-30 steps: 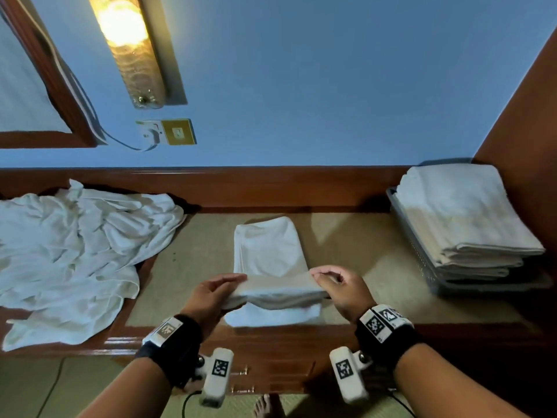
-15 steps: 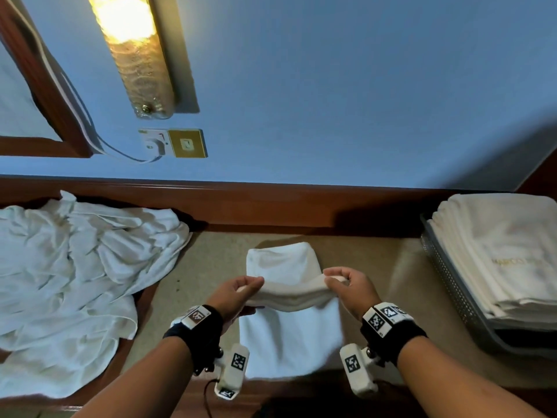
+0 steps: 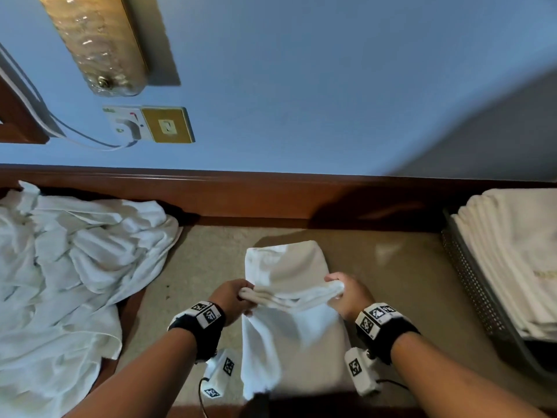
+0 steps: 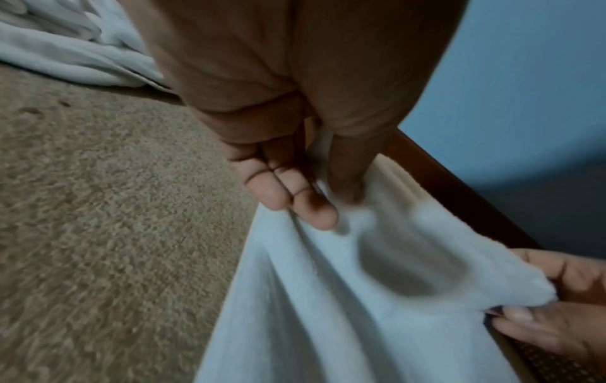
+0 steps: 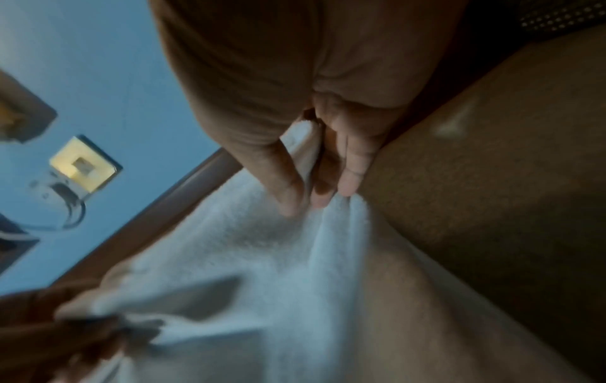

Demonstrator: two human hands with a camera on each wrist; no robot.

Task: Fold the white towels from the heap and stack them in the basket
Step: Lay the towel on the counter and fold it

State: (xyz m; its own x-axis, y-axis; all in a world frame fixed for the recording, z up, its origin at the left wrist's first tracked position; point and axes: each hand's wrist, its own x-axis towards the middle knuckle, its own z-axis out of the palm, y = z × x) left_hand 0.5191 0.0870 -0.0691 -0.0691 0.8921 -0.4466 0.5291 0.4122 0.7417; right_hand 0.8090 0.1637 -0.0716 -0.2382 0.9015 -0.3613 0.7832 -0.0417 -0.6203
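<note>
The white towel (image 3: 289, 267) lies as a long strip between the hands on the desk (image 3: 391, 267), and its near end is lifted: the left hand (image 3: 230, 300) pinches one corner of the raised fold, the right hand (image 3: 349, 297) grips the other, so the cloth sags between them above the flat part. This looks like the lengthwise fold in progress; the next move likely calls for carrying that held edge away from the body and laying it squarely on the far end, corners matched. Beyond the right hand sits the basket (image 3: 470, 285), already bearing a stack of folded towels (image 3: 512, 251); beyond the left hand sprawls the heap (image 3: 75, 267) of unfolded ones. The basket's far side is cut off by the frame. Both wrist views are blurred, and the towel's lowest edge dissolves into shadow near the desk's front.
</note>
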